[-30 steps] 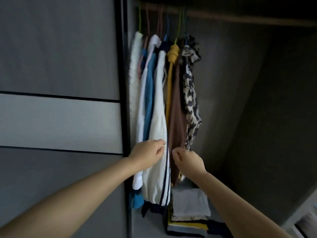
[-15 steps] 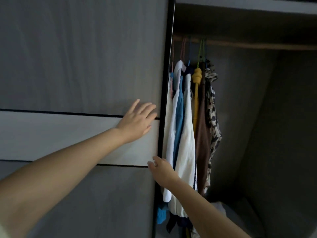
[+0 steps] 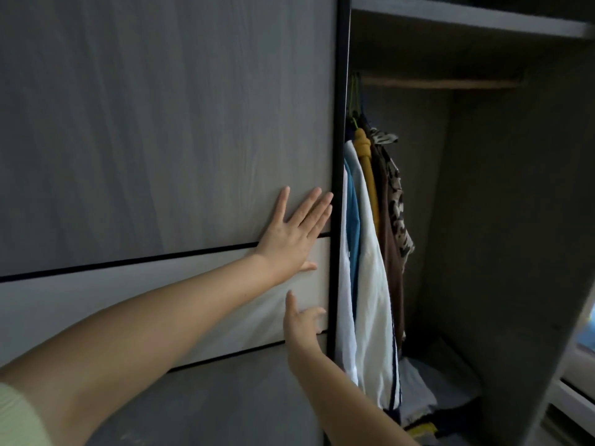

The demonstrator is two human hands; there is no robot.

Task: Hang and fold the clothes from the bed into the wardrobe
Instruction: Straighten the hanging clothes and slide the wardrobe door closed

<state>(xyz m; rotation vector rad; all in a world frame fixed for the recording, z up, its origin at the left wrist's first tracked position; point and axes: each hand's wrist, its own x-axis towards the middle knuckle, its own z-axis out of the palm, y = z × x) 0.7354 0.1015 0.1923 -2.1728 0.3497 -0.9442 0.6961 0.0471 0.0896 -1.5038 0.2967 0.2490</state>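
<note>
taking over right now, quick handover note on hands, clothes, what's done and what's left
Left hand: open, flat against the sliding door.
Right hand: open, fingers at the door's edge, holding nothing.
Hanging clothes: on the rail, bunched just behind the door's edge. Folded pile on the wardrobe floor.
Done: clothes hung and folded inside.
Left: the bed is out of view, so check it for leftovers; the door is still partly open.

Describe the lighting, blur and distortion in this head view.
Head view: dim overall; wardrobe interior in deep shadow, folded pile murky; sliding door evenly lit; left hand sharp, right hand slightly soft; wide-angle bends door edge and shelf.
</note>
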